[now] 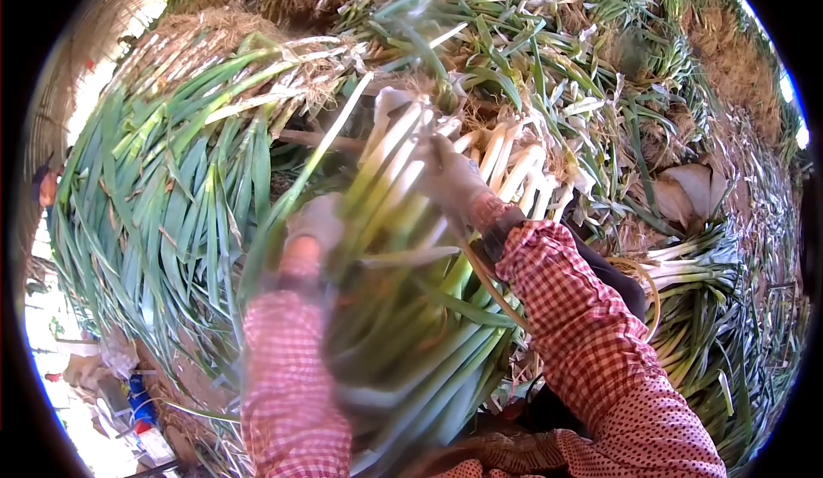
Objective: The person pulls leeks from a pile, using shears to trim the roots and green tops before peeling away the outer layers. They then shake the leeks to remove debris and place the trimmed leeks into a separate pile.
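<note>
Both hands wear pale gloves below red-and-white checked sleeves. My right hand (pixel 456 178) is closed around the white lower stalks of some green onions (pixel 403 148), near the roots. Their green leaves run down toward my body and are blurred by motion. Left of that bunch, my left hand (pixel 315 219) is at the edge of the leaves. It is smeared by motion, so its fingers cannot be made out. A long single green stalk (pixel 330 139) slants past it. More white-stalked green onions (pixel 519 169) lie just right of my right hand.
A large pile of green onions (pixel 171 195) with roots outward lies on the left. Trimmed leaves and roots (pixel 566 92) cover the ground ahead. To the right lie a stack of cleaned stalks (pixel 694 281) and a yellowish hoop (pixel 656 294). A blue object (pixel 140 399) stands at lower left.
</note>
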`<move>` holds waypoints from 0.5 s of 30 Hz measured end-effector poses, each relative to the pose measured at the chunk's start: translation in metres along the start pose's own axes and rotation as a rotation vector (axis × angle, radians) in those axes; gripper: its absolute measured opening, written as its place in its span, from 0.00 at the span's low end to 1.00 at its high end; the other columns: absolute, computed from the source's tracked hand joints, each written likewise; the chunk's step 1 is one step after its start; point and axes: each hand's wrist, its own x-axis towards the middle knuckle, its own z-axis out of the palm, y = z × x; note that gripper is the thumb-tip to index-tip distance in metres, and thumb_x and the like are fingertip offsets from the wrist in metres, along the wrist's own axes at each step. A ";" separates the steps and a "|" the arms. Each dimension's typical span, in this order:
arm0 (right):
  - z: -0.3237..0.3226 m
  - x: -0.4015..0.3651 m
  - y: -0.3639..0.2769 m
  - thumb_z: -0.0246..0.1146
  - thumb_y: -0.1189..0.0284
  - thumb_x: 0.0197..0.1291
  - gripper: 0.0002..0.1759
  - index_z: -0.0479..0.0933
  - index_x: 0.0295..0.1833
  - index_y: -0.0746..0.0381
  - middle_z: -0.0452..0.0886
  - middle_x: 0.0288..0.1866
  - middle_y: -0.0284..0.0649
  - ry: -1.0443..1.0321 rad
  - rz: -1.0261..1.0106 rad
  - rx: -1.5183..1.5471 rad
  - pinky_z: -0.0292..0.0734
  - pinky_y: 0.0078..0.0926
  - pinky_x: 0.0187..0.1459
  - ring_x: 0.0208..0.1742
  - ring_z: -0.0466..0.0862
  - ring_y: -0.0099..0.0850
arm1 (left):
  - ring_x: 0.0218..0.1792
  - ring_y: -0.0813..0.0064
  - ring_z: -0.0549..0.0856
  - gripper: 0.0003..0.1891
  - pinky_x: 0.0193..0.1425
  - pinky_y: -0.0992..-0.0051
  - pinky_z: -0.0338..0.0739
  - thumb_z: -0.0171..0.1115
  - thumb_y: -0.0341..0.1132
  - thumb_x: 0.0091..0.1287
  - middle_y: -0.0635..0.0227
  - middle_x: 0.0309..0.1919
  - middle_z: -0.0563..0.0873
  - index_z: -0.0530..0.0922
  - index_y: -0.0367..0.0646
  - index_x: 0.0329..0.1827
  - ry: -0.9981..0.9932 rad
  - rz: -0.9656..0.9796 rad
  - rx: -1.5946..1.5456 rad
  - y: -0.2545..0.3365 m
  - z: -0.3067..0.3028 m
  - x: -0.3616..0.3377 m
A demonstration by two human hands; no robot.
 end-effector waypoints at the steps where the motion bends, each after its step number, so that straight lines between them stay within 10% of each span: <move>1: -0.001 -0.008 -0.007 0.69 0.67 0.52 0.45 0.61 0.77 0.61 0.83 0.57 0.54 -0.014 -0.055 -0.054 0.81 0.39 0.60 0.55 0.86 0.48 | 0.66 0.53 0.81 0.27 0.71 0.61 0.73 0.69 0.41 0.66 0.56 0.65 0.83 0.78 0.58 0.70 -0.011 -0.011 0.002 0.001 -0.001 0.000; 7: -0.014 -0.018 0.023 0.72 0.67 0.52 0.47 0.60 0.78 0.62 0.83 0.54 0.52 -0.007 -0.002 0.196 0.86 0.37 0.51 0.49 0.87 0.42 | 0.66 0.52 0.81 0.28 0.72 0.61 0.71 0.67 0.43 0.68 0.55 0.66 0.82 0.76 0.59 0.72 -0.046 0.023 -0.036 0.001 -0.001 -0.008; 10: -0.028 -0.069 0.027 0.71 0.71 0.54 0.48 0.58 0.81 0.61 0.83 0.55 0.49 -0.044 -0.245 -0.175 0.87 0.29 0.48 0.45 0.88 0.38 | 0.67 0.51 0.79 0.27 0.74 0.59 0.68 0.62 0.50 0.71 0.55 0.66 0.82 0.75 0.60 0.73 0.019 0.081 -0.031 -0.012 0.014 -0.002; 12: -0.058 -0.101 -0.011 0.71 0.72 0.54 0.49 0.57 0.81 0.60 0.83 0.57 0.48 -0.107 0.215 0.144 0.87 0.26 0.47 0.47 0.88 0.38 | 0.70 0.50 0.76 0.38 0.76 0.57 0.66 0.60 0.64 0.67 0.50 0.69 0.78 0.71 0.54 0.76 -0.012 0.091 -0.032 -0.011 0.015 -0.005; 13: -0.053 -0.096 -0.005 0.73 0.71 0.55 0.49 0.58 0.82 0.55 0.85 0.51 0.46 0.028 0.109 0.126 0.80 0.17 0.22 0.31 0.86 0.23 | 0.71 0.50 0.76 0.41 0.76 0.56 0.66 0.61 0.66 0.66 0.49 0.71 0.76 0.69 0.53 0.77 0.000 0.098 -0.001 -0.012 0.019 -0.006; 15: -0.053 -0.099 0.009 0.73 0.71 0.55 0.48 0.58 0.81 0.55 0.85 0.49 0.46 -0.124 0.115 0.082 0.81 0.18 0.25 0.33 0.87 0.24 | 0.72 0.47 0.74 0.55 0.75 0.55 0.67 0.66 0.71 0.59 0.44 0.75 0.69 0.58 0.48 0.83 0.012 0.084 0.163 -0.011 0.027 -0.005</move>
